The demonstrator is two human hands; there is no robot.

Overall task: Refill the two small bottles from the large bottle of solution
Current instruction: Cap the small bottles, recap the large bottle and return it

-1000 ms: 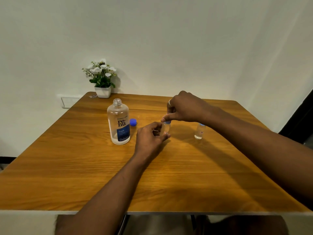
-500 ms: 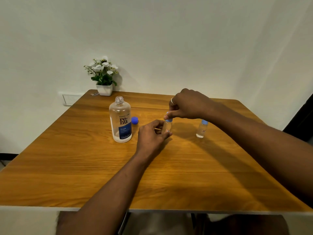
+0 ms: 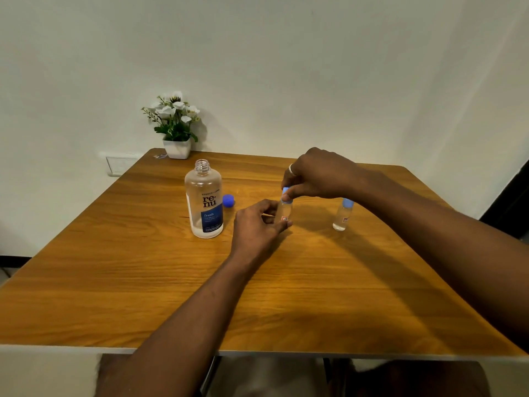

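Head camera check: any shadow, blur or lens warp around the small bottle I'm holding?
Head view: a soft arm shadow darkens the table right of the small bottle; head view: its label is too small to read, though print on the large bottle is sharp; head view: the wide lens stretches the table toward the frame's corners; no glare.

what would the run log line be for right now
left hand: holds small bottle body | right hand: pinches its cap | large bottle: open, upright | second small bottle: capped
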